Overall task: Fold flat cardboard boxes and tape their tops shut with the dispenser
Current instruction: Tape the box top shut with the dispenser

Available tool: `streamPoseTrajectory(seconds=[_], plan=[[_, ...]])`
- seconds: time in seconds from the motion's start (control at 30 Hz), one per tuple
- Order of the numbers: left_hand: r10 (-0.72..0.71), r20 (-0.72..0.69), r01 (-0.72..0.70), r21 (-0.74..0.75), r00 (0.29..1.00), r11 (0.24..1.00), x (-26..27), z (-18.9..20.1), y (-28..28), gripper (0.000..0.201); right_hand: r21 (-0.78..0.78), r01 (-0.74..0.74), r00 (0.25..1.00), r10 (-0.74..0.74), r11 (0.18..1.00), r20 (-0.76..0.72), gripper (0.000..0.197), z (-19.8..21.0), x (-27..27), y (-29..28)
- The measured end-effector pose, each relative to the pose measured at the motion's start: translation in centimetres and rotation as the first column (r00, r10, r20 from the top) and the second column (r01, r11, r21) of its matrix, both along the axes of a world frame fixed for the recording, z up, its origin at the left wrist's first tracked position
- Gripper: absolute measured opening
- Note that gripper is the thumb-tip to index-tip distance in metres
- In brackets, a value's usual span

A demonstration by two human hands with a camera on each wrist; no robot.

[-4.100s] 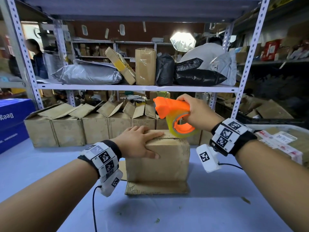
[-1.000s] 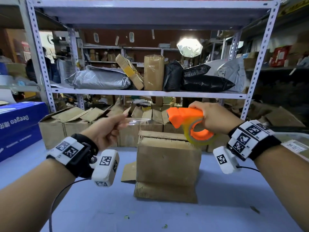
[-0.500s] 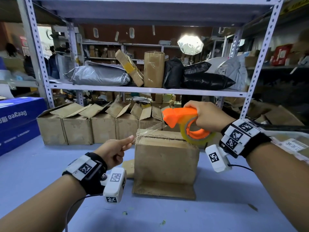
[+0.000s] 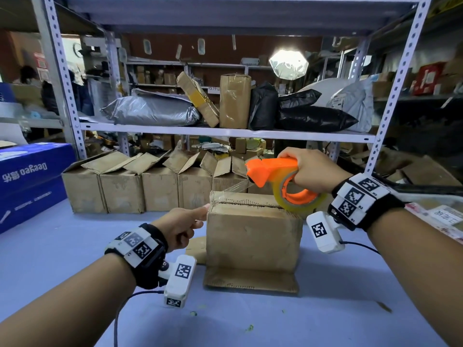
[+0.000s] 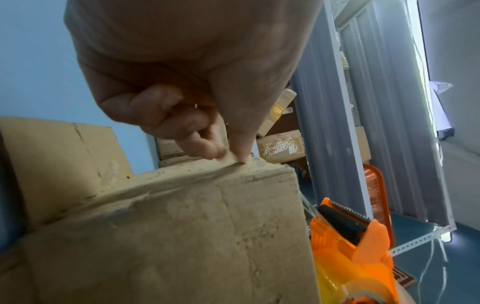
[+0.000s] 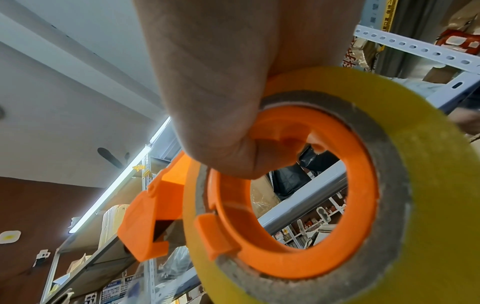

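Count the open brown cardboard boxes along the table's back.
5, left to right: first box, second box, third box, fourth box, fifth box partly behind the closed brown cardboard box. More may hide behind the orange plastic tape dispenser.

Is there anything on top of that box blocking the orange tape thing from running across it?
Nothing visible: the box top is bare between the dispenser over its far right corner and the left hand pressing the tape end at its left edge.

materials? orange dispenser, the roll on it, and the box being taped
Tape dispenser: looks like moulded plastic, matte orange, with crisp edges and clips. Tape roll: translucent yellowish film, glossy, probably plastic packing tape on a grey core. Cardboard box: brown corrugated cardboard, dull and scuffed, with fluted edges showing along the top seam.
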State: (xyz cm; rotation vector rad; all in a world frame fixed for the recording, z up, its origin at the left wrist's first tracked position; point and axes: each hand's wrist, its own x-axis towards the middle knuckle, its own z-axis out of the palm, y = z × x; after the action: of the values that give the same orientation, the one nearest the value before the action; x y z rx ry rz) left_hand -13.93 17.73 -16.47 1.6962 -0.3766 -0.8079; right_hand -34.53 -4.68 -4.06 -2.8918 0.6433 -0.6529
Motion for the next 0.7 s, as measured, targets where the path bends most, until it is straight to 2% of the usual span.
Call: streamPoseTrajectory(seconds=[0.07, 0.13, 0.2, 0.23, 0.27, 0.3, 0.33, 0.37, 0.4, 0.43, 0.47, 0.53, 0.6, 0.7], plan=[[-0.022, 0.003, 0.022, 0.072, 1.0, 0.997, -0.3, 0.1, 0.2, 0.044, 0.013, 0.001, 1.0, -0.001, 1.0, 0.005, 0.046, 0.0, -0.1, -0.1], [-0.028, 0.051, 0.022, 0.113, 0.998, 0.993, -0.4, -0.1, 0.3, 0.032, 0.02, -0.003, 1.0, 0.003, 1.0, 0.011, 0.047, -0.1, -0.1, -0.1], [0.025, 0.15, -0.024, -0.01, 0.988, 1.0, -0.1, 0.1, -0.1, 0.014, 0.024, -0.008, 1.0, 0.008, 1.0, 0.016, 0.048, -0.1, -0.2, 0.0], [0.055, 0.196, -0.036, -0.1, 0.979, 0.994, 0.1, 0.3, -0.6, 0.01, 0.029, -0.01, 1.0, 0.009, 1.0, 0.02, 0.048, -0.1, -0.3, 0.0], [0.095, 0.169, -0.057, -0.217, 0.981, 0.975, -0.1, 0.9, -0.9, 0.014, 0.034, -0.012, 1.0, 0.011, 0.999, 0.025, 0.048, -0.1, -0.3, -0.1], [0.116, 0.129, -0.066, -0.343, 0.985, 0.937, -0.8, 1.7, -1.1, 0.029, 0.038, -0.014, 1.0, 0.013, 0.999, 0.029, 0.048, -0.1, -0.4, -0.1], [0.082, -0.018, -0.08, -0.495, 0.996, 0.865, -1.5, 2.3, -1.6, 0.049, 0.041, -0.014, 0.999, 0.013, 0.999, 0.032, 0.047, -0.1, -0.5, -0.2], [-0.008, -0.218, -0.137, -0.641, 0.976, 0.755, -2.2, 2.6, -1.9, 0.068, 0.043, -0.014, 0.999, 0.013, 0.999, 0.035, 0.047, -0.1, -0.5, -0.2], [-0.137, -0.372, -0.188, -0.712, 0.918, 0.676, -2.5, 2.3, -2.5, 0.08, 0.046, -0.015, 0.999, 0.013, 0.999, 0.037, 0.047, -0.2, -0.5, -0.2], [-0.205, -0.323, -0.086, -0.697, 0.924, 0.712, -3.1, 2.4, -2.8, 0.082, 0.049, -0.016, 0.999, 0.014, 0.999, 0.038, 0.047, -0.2, -0.5, -0.3], [-0.223, -0.171, 0.084, -0.581, 0.96, 0.81, -3.7, 2.6, -2.9, 0.084, 0.053, -0.016, 0.999, 0.014, 0.998, 0.038, 0.048, -0.2, -0.5, -0.3], [-0.253, 0.066, 0.259, -0.379, 0.965, 0.888, -4.3, 2.2, -3.3, 0.09, 0.056, -0.008, 0.999, 0.005, 0.998, 0.039, 0.049, -0.3, -0.5, -0.4], [-0.256, 0.172, 0.297, -0.288, 0.951, 0.91, -3.9, 2.2, -3.0, 0.11, 0.056, -0.004, 0.999, 0.001, 0.998, 0.041, 0.049, -0.3, -0.5, -0.4], [-0.274, 0.41, 0.333, -0.078, 0.87, 0.94, -3.5, 2.6, -2.6, 0.128, 0.059, -0.013, 0.999, 0.01, 0.998, 0.05, 0.049, -0.4, -0.5, -0.3]])
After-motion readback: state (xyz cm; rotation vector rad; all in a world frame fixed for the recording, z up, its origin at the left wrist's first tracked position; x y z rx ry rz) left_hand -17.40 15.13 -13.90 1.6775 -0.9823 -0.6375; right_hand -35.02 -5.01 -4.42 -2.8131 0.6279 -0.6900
